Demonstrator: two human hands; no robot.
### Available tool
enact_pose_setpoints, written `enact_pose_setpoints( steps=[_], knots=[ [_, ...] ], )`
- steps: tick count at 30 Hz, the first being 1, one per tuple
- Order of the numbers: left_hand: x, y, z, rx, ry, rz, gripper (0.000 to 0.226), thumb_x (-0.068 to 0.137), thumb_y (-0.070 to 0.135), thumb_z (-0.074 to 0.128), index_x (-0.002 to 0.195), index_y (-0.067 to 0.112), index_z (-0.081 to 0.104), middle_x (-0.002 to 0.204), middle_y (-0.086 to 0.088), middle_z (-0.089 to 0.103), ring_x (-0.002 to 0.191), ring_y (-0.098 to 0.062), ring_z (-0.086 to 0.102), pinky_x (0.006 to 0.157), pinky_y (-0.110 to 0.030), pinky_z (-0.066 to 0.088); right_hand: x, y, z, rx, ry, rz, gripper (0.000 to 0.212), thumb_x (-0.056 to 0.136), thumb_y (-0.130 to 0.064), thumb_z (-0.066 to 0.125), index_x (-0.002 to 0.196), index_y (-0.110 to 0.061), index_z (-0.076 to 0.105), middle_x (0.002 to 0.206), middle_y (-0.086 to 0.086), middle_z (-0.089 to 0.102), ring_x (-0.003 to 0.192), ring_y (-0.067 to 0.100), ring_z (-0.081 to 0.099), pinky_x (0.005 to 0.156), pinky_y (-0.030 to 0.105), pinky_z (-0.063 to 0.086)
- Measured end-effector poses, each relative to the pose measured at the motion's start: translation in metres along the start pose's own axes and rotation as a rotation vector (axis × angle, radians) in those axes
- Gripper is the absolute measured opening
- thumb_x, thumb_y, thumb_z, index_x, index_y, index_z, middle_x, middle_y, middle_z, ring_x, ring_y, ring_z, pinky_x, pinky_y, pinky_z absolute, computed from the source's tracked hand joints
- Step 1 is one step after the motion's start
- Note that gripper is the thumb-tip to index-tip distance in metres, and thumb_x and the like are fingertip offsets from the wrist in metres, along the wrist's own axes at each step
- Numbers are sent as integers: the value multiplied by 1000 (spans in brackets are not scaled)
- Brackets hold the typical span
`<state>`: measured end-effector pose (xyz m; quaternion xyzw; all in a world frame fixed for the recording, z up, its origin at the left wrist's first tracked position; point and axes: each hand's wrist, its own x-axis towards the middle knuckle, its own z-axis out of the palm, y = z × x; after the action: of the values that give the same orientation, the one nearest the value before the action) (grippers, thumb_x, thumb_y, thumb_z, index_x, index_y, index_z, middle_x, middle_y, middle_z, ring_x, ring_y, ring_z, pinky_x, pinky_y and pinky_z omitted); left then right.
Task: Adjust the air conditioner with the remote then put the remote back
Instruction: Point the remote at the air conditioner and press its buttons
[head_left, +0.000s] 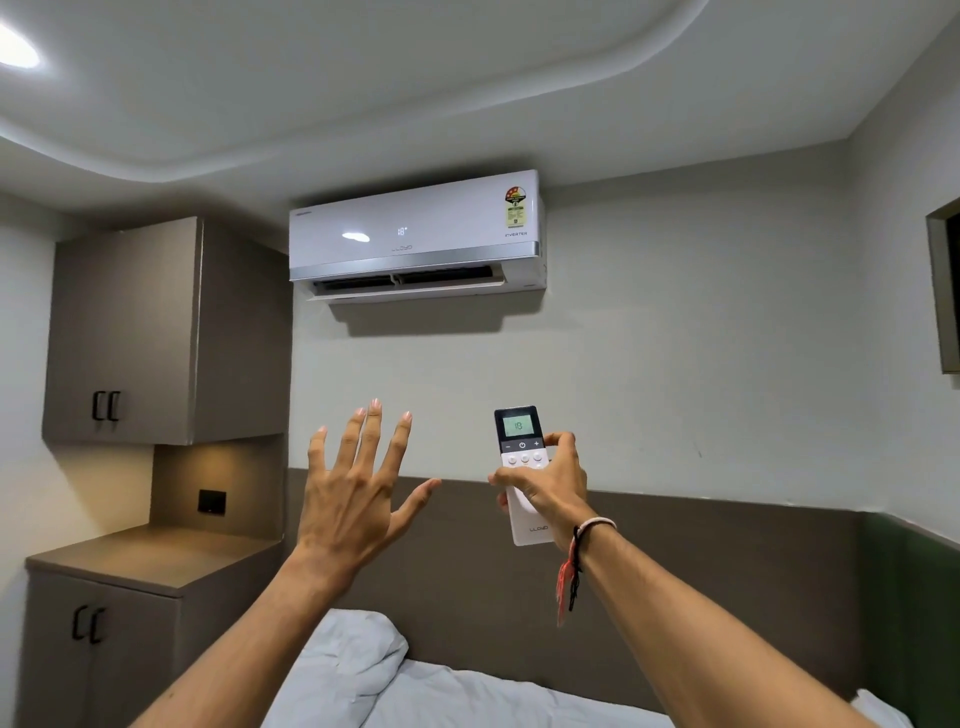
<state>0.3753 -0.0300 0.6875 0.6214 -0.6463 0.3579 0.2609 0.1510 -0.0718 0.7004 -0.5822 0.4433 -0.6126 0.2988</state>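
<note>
A white air conditioner (415, 236) hangs high on the wall, its flap open and its front display reading 18. My right hand (550, 486) grips a white remote (519, 441) upright, pointed up at the unit, with the thumb at the buttons beside the plus key. The remote's screen also reads 18. My left hand (358, 488) is raised to the left of the remote, palm away from me, fingers spread, holding nothing.
A brown wall cabinet (156, 332) hangs at the left above a counter (150, 556) with a lower cupboard. A black switch plate (211, 502) sits in the lit niche. A white pillow (358, 654) and bedding lie below my arms. A dark frame (943, 291) is on the right wall.
</note>
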Motion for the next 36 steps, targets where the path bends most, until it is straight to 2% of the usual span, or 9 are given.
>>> enact_pose_setpoints(
  steps=[2,4,7,9,14,19,25,28,36],
  knots=[
    [-1,0,1,-2,-9,0,90,97,76,14,153,16,51,156,-25,50,139,-44,55,106,-71,40,1,1,2,-76,49,-49,70,46,-21,81,103,-23,41,90,7,72,79,31,72,65,39,62],
    [-1,1,1,-5,-18,-1,90,97,76,13,153,16,51,156,-25,50,138,-44,55,105,-71,40,0,0,3,-132,72,-83,66,50,-20,83,103,-20,44,91,6,71,83,26,69,60,31,57],
    [-1,5,6,-11,-22,-3,90,98,75,14,153,15,51,155,-26,50,138,-44,55,105,-70,41,-2,3,-3,-167,114,-106,58,57,-21,85,102,-17,50,87,1,68,73,13,61,51,22,43],
    [0,13,11,-17,-20,8,89,98,75,15,154,16,50,156,-26,49,139,-44,54,105,-70,41,-2,8,-10,-187,138,-113,56,57,-23,87,101,-17,53,84,-2,67,70,12,60,50,21,43],
    [-5,51,37,-49,19,67,84,96,73,28,159,19,42,163,-24,41,144,-41,49,107,-70,38,-1,36,-40,-257,218,-92,55,55,-31,87,100,-22,56,102,5,64,87,19,59,66,25,46],
    [-17,106,68,-126,38,127,82,99,72,26,162,21,34,167,-23,34,148,-38,44,110,-67,36,-13,73,-85,-362,311,-55,50,61,-30,85,105,-21,65,108,5,54,80,11,44,72,24,39],
    [-63,200,127,-227,-32,208,86,98,76,20,165,23,23,172,-21,20,156,-41,27,117,-70,28,-43,152,-150,-532,386,106,38,56,-44,79,89,-26,71,97,0,55,79,17,54,58,24,39],
    [-102,252,161,-273,-109,256,90,95,79,22,166,24,19,173,-20,15,158,-43,19,118,-72,23,-67,207,-185,-572,387,222,45,59,-45,79,98,-25,71,102,1,58,82,20,57,73,31,51],
    [-272,395,252,-377,-365,381,91,96,80,17,167,24,11,175,-17,9,160,-41,7,119,-76,13,-181,377,-279,-708,369,604,53,63,-39,79,112,-23,66,112,7,56,100,30,62,82,37,46]
  ],
)
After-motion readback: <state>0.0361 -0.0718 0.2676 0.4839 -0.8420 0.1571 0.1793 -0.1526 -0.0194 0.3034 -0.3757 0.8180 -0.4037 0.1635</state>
